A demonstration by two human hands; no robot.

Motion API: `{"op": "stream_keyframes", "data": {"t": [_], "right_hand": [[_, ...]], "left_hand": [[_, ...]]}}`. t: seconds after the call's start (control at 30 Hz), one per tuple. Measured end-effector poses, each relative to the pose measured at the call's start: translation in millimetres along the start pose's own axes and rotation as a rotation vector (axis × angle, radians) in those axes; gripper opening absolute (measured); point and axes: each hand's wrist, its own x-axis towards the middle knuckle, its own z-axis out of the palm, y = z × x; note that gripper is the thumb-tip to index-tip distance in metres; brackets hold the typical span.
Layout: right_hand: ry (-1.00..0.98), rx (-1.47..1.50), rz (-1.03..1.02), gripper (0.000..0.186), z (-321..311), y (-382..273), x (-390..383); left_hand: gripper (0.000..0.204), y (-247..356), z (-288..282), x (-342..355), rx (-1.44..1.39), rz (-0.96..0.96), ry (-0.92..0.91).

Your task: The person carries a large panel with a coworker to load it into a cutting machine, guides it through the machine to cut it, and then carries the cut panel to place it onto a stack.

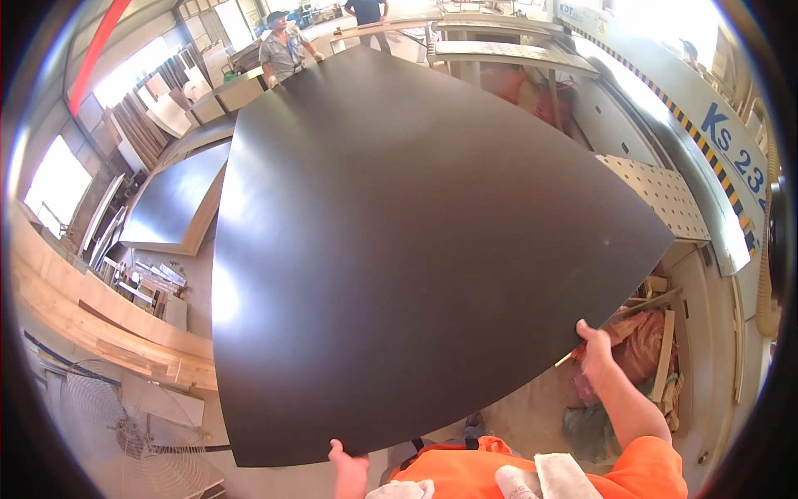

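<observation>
A large dark brown panel (416, 241) with a smooth, shiny face fills most of the view, stretching away from me. My left hand (347, 468) grips its near edge toward the left corner, thumb on top and fingers hidden underneath. Farther right, my right hand (595, 351) is closed on the same edge, its thumb also on the upper face. At the far left end stands another person (284, 51) in a grey shirt and dark cap, with hands at the panel's far edge.
A big machine (665, 91) with a yellow-black striped beam runs along the right, beside a perforated table (657, 195). Stacked panels (174, 204) lie at left. A fan (129, 437) stands at lower left. Wood offcuts and sacks (640, 345) sit below my right hand.
</observation>
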Motion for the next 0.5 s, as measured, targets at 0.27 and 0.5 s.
{"op": "stream_keyframes", "data": {"t": [0.27, 0.5], "right_hand": [[0.446, -0.462, -0.830, 0.032, -110.6, -17.8, -26.1], [-0.013, -1.373, -0.814, 0.080, -52.9, 59.0, -70.1]], "left_hand": [[0.038, -94.4, 7.7, -89.2, 0.023, -0.177, -0.117], [0.047, -149.4, -19.6, -125.6, 0.414, -0.788, -0.361]]}}
